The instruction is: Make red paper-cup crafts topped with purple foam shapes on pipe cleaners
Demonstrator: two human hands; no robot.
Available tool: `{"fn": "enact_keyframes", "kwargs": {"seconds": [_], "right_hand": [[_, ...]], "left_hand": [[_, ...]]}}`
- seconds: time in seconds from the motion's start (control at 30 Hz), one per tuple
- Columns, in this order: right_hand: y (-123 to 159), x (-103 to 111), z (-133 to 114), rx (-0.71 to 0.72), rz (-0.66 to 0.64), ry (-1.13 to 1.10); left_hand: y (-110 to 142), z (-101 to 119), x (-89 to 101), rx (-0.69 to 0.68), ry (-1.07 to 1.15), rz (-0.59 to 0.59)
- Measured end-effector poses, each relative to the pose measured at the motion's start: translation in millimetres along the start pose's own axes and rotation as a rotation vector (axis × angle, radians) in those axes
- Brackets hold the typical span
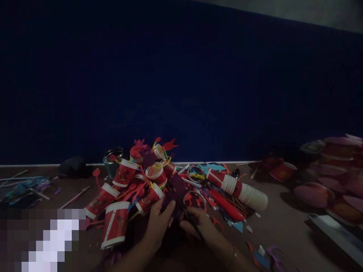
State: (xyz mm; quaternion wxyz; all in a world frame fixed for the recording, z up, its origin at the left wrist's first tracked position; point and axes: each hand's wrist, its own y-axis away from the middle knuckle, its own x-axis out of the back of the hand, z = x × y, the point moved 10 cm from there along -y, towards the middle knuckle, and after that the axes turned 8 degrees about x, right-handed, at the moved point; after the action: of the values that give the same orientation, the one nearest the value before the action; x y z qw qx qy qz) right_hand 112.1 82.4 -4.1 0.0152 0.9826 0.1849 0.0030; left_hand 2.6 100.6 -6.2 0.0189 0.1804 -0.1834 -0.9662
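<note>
purple sheet (171, 196); tapered paper cups (115, 223) alongside

A heap of red paper cups (126, 173) crowds the counter (283, 215) ahead and to the left of the left hand (161, 219), with one upright cup (115, 223) just beside it, so a low sweep that way is blocked, and the blue wall (181, 83) shuts off the far side. Ahead and right of the right hand (198, 223), a long red object (227, 204) and a slanting cup stack (249, 194) bar the way; beyond them a mostly bare lane runs rightward to a white box (337, 236), and open air lies above both hands.
</note>
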Motion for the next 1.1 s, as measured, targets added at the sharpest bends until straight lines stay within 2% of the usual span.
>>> {"fn": "enact_keyframes", "kwargs": {"seconds": [0.63,0.83,1.1], "right_hand": [[0.3,4.2,4.5,-0.059,0.035,0.085],[1.6,4.0,8.2,-0.103,0.01,0.087],[-0.7,3.7,7.5,-0.076,0.003,0.101]], "left_hand": [[-0.8,-0.7,-4.3,-0.033,-0.122,-0.053],[-2.1,2.3,-1.5,-0.042,-0.067,-0.028],[-0.7,5.3,-5.7,-0.041,-0.023,-0.058]]}}
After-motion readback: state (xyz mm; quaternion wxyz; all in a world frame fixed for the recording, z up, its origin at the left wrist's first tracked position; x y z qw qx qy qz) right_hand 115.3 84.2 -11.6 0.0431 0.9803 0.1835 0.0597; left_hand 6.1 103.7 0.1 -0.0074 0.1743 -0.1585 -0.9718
